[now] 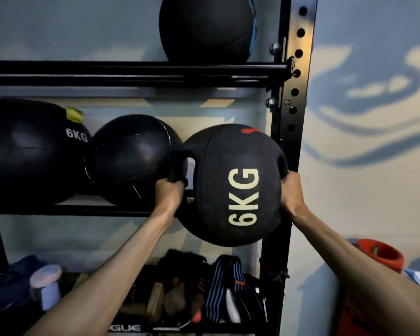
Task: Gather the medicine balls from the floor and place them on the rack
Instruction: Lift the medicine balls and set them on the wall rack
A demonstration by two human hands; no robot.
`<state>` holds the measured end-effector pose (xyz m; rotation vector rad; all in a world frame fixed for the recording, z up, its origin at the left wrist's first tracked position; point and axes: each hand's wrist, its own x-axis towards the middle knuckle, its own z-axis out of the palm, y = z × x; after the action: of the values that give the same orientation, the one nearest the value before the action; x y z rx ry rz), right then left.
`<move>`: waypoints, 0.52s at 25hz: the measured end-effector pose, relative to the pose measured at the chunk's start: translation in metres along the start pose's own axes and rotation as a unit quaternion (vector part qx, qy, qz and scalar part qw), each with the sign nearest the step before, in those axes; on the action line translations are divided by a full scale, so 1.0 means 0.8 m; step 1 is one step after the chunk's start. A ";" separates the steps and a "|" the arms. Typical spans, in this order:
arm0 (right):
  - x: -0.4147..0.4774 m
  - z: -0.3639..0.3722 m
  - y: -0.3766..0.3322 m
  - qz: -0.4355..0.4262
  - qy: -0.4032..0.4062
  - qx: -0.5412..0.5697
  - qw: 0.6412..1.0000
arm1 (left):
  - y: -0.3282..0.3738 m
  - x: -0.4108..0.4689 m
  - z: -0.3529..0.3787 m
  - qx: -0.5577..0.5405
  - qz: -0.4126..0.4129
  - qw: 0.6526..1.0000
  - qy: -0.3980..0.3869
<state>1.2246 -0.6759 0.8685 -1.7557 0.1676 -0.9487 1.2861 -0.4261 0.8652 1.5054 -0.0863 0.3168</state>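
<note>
Painted gym wall behind black rack (294, 93). Middle shelf carried two balls; gap at right end. My left hand (169, 192) and right hand (292, 192) each gripped a side handle of 6KG ball (228, 185), held at shelf front beside neighbouring ball (131, 158), two-handed probably for weight and aim into gap.

Black handled medicine ball (233, 185), cream "6KG" print, red mark on top. Black leftmost medicine ball (29, 151), white "6KG", yellow patch. Black middle medicine ball (131, 158), white stitching. Black top-shelf medicine ball (204, 27), blue edge stripe. Black rack (131, 69). Orange-red container (380, 257). Navy cloth (224, 284), white pinstripes.
</note>
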 end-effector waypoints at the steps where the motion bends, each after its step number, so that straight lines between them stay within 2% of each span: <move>1: 0.005 0.003 0.006 0.008 -0.001 -0.001 1.000 | -0.005 0.006 0.005 0.002 -0.007 1.000 -0.006; 8: 0.033 0.018 0.024 0.065 0.026 0.004 0.998 | 0.004 0.066 0.036 -0.005 -0.012 0.999 -0.030; 11: 0.050 0.021 0.015 0.112 0.028 -0.014 0.993 | 0.014 0.096 0.053 -0.025 -0.060 0.997 -0.037; 13: 0.066 0.023 0.009 0.151 -0.001 -0.009 0.988 | 0.017 0.115 0.059 -0.037 -0.097 0.994 -0.039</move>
<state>1.2747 -0.6932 0.8879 -1.6882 0.4300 -0.7256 1.3768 -0.4587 0.9046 1.4406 -0.0139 0.0980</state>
